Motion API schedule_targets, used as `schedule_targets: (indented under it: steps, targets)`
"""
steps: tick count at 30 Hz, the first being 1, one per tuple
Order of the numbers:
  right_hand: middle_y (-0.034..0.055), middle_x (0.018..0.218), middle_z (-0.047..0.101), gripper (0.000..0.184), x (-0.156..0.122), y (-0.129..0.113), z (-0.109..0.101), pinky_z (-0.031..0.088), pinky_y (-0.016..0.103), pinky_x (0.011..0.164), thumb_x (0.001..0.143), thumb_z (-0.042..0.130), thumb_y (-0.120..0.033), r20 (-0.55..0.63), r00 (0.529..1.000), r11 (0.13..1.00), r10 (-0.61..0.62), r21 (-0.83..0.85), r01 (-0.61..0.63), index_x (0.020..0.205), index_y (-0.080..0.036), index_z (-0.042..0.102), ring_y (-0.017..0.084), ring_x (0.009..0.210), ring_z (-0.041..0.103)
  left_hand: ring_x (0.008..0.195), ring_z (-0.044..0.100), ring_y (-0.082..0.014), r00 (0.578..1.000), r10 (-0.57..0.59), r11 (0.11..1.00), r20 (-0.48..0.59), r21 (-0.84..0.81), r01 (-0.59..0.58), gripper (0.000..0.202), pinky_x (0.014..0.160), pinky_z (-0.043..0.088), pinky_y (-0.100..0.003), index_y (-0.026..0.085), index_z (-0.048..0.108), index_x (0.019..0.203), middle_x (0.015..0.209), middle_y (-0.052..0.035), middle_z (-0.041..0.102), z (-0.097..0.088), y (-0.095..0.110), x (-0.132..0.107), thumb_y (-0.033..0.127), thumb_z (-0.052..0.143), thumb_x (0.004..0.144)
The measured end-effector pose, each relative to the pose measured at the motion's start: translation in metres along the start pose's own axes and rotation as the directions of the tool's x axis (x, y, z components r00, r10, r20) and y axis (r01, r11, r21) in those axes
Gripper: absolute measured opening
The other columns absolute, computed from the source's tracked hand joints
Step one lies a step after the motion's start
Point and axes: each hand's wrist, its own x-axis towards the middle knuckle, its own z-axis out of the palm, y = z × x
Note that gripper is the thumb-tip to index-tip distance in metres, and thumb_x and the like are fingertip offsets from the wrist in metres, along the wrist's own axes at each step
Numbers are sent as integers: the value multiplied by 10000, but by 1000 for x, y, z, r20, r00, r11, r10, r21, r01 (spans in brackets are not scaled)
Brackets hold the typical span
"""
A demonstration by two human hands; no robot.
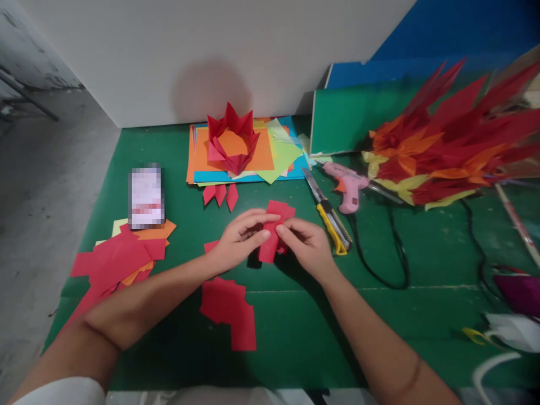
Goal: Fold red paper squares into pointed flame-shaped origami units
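Between my hands, a little above the green table, is a small red piece of paper. My left hand pinches its left side, thumb in front. From the right, my right hand grips the same paper with thumb and fingers; its edge there looks folded or layered, but the fingers hide part of it. Below my hands lie several red paper pieces. Another red scrap shows beside my left wrist. Beyond them are small folded red paper diamonds.
A red folded-paper ring sits on stacked coloured paper. Right of my hands are a yellow box cutter and a pink glue gun with a cord. Red-orange paper flowers stand right. Left are a phone and paper scraps.
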Motion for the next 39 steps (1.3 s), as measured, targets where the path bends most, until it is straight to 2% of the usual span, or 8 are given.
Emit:
schedule_targets:
  steps: [10,16,22,26,30,33,36,39]
  targets:
    - [-28,489,524,340,2,-3,1,363,225,477,828,548,-394,111,994,1000,7,-24,-5,557,-188,544,96,469,456,785,575,-97,988,61,996,-141,70,-51,277,728,521,-226,242,670,1106,1127,-74,583,2,-1,1,325,614,848]
    - [11,581,638,257,-2,-3,5,394,231,494,824,549,-321,237,971,994,-30,-99,54,623,-185,632,113,508,535,707,509,-79,925,144,987,-352,117,-109,306,695,493,-213,283,646,1144,1101,-45,572,-12,-2,12,368,616,851]
    - [-10,547,577,310,-1,-1,2,416,253,535,871,519,-422,31,999,999,-14,-48,15,684,-193,614,122,508,514,687,521,-68,966,134,986,-220,126,-108,296,686,504,-213,248,663,1118,1092,-60,566,-2,0,5,366,611,852]
    - [-32,507,507,343,0,0,3,369,239,501,860,537,-424,61,997,996,-50,-77,54,603,-197,545,105,482,451,648,503,-62,986,111,990,-128,97,-99,296,607,486,-188,239,667,1118,1070,-68,575,4,1,1,359,602,855]
    - [-35,509,518,291,-1,-4,5,346,224,475,855,551,-342,149,987,993,-60,-91,74,605,-192,546,93,469,442,675,500,-71,974,99,995,-202,38,-93,286,626,482,-192,248,680,1094,1068,-59,574,2,0,4,356,634,833]
    - [-17,548,585,256,-3,-6,5,372,220,501,853,552,-266,249,961,983,-116,-109,147,612,-185,580,95,499,498,693,482,-77,954,85,996,-289,0,-89,287,663,474,-205,269,680,1090,1044,-40,573,-3,-3,9,357,659,817]
    - [1,605,639,197,-5,-8,5,395,230,526,848,563,-225,315,914,947,-257,-105,303,663,-189,624,107,542,549,703,467,-79,932,44,997,-359,-44,-64,305,705,462,-217,285,666,1112,1023,-29,571,-9,-7,14,360,662,817]
    - [8,646,655,151,-5,-7,4,427,267,586,856,567,-208,206,893,895,-400,-123,429,715,-206,623,127,585,569,690,457,-72,942,14,998,-335,-53,-33,315,701,458,-215,282,664,1113,1041,-30,561,-11,-9,16,352,672,807]
